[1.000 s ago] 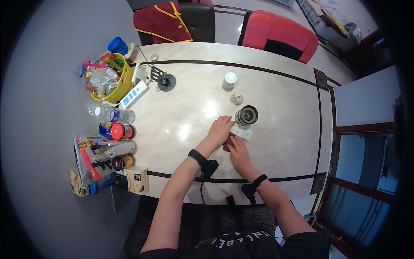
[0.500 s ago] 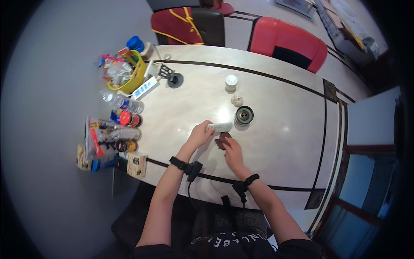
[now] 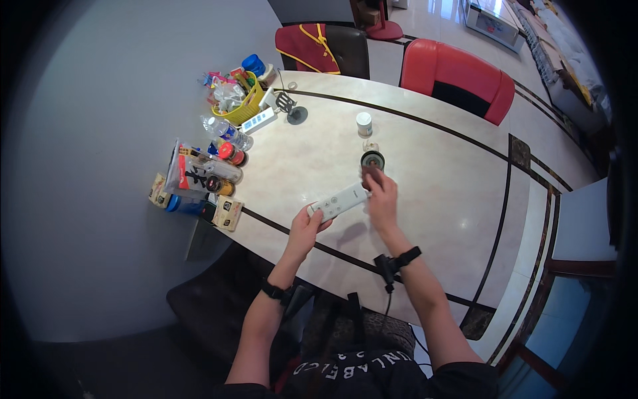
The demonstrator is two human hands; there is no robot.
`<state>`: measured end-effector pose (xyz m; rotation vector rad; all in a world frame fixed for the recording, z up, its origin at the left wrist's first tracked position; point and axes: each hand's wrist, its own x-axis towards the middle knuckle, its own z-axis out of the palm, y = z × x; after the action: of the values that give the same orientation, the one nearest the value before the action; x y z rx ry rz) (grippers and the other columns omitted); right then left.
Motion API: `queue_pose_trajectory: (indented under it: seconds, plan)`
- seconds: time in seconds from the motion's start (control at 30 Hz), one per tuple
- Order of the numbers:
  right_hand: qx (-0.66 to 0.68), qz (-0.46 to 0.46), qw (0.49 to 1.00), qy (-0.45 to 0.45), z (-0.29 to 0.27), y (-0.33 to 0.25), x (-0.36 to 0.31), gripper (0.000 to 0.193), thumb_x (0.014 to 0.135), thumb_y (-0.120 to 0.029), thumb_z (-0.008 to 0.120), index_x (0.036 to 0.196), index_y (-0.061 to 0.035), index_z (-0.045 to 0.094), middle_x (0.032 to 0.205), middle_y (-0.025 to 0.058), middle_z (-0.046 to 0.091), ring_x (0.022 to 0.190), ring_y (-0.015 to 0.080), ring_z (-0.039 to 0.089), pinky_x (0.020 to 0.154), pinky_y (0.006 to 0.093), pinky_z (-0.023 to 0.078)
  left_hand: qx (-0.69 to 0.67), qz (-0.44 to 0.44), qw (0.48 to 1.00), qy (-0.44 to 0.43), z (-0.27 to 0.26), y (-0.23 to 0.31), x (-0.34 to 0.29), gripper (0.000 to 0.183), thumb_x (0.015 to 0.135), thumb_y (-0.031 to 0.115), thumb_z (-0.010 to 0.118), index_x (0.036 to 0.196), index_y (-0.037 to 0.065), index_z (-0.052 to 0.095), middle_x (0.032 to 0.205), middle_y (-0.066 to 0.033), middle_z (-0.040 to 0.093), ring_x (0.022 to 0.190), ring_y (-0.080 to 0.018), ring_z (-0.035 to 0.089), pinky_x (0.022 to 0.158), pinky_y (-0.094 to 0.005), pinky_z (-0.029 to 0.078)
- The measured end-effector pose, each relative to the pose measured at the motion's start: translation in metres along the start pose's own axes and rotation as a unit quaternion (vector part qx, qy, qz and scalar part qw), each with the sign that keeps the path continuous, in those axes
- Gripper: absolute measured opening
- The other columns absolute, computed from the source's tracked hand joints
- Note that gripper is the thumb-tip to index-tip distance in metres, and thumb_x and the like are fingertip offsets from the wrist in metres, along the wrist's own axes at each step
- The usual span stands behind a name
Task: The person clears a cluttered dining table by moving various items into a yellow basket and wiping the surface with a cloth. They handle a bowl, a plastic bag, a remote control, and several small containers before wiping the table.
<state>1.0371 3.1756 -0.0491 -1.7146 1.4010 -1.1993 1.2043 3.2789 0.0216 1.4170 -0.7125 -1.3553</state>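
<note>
A white remote control (image 3: 337, 202) with grey buttons is gripped by my left hand (image 3: 306, 229), thumb on its face near the lower end. The remote is held tilted above the table, its far end reaching toward my right hand. Pinched in the fingers of my right hand (image 3: 383, 207) is a dark brown cloth (image 3: 371, 175), raised just beyond the remote. Right behind the cloth stands a round container (image 3: 373, 158) with a dark rim, partly covered by it. A small crumpled whitish thing (image 3: 370, 145) lies past the container. Beyond that is a white lidded jar (image 3: 364, 123).
Along the left wall stand a yellow basket (image 3: 246, 106) full of odds and ends, a power strip (image 3: 259, 121), a plastic bottle (image 3: 229, 133), a red-lidded jar (image 3: 232, 153) and a paper packet (image 3: 227, 213). A grey stand (image 3: 297, 116) sits near them. Chairs (image 3: 458, 73) line the far edge.
My left hand has brought the remote nearer and turned its button face up. My right hand has lifted the brown cloth away toward the container. The whole view has shifted.
</note>
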Motion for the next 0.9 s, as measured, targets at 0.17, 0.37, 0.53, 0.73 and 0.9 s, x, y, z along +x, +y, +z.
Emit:
queue_pose_trajectory:
  seconds: [0.17, 0.37, 0.53, 0.73, 0.9]
  plan:
    - [0.097, -0.099, 0.99, 0.012, -0.072, -0.023, -0.013, 0.037, 0.085, 0.007, 0.043, 0.119, 0.0004, 0.054, 0.122, 0.0174, 0.051, 0.104, 0.0277, 0.057, 0.091, 0.0362, 0.047, 0.01, 0.004, 1.0, -0.027, -0.001, 0.048, -0.032, 0.033, 0.1, 0.015, 0.044, 0.127, -0.004, 0.043, 0.118, -0.0153, 0.058, 0.107, -0.0225, 0.06, 0.087, -0.0294, 0.055]
    - [0.009, -0.312, 0.948, -0.06, -0.088, -0.092, -0.047, 0.041, 0.071, 0.008, 0.057, 0.11, -0.0035, 0.064, 0.124, 0.0137, 0.053, 0.105, 0.0307, 0.054, 0.089, 0.0389, 0.047, 0.037, 0.049, 0.995, -0.073, 0.011, 0.071, -0.052, 0.03, 0.101, 0.02, 0.039, 0.125, 0.002, 0.044, 0.112, -0.0138, 0.059, 0.096, -0.0219, 0.064, 0.081, -0.0318, 0.057]
    - [-0.058, -0.353, 0.934, 0.006, -0.06, -0.136, -0.08, 0.041, 0.069, 0.002, 0.061, 0.109, -0.0032, 0.065, 0.124, 0.0097, 0.054, 0.105, 0.0298, 0.051, 0.088, 0.0391, 0.045, 0.062, 0.088, 0.994, -0.038, 0.019, 0.068, -0.067, 0.028, 0.101, 0.019, 0.035, 0.121, 0.002, 0.046, 0.111, -0.0134, 0.057, 0.097, -0.0196, 0.062, 0.076, -0.0321, 0.058]
    - [-0.018, -0.274, 0.96, 0.051, -0.054, -0.159, -0.052, 0.029, 0.076, 0.005, 0.058, 0.104, 0.0035, 0.063, 0.119, 0.0146, 0.057, 0.104, 0.0322, 0.055, 0.088, 0.0396, 0.046, 0.029, 0.143, 0.985, -0.096, 0.005, 0.061, -0.076, 0.035, 0.103, 0.022, 0.029, 0.127, -0.003, 0.036, 0.119, -0.0166, 0.053, 0.103, -0.022, 0.06, 0.089, -0.0343, 0.054]
    - [-0.071, -0.371, 0.925, 0.041, -0.027, -0.182, -0.081, 0.025, 0.076, -0.002, 0.063, 0.1, 0.0001, 0.066, 0.122, 0.0145, 0.056, 0.111, 0.0306, 0.055, 0.092, 0.0381, 0.045, 0.056, 0.132, 0.986, -0.086, -0.002, 0.054, -0.073, 0.038, 0.104, 0.026, 0.027, 0.13, 0.0, 0.038, 0.121, -0.0137, 0.052, 0.107, -0.0203, 0.058, 0.094, -0.0347, 0.05]
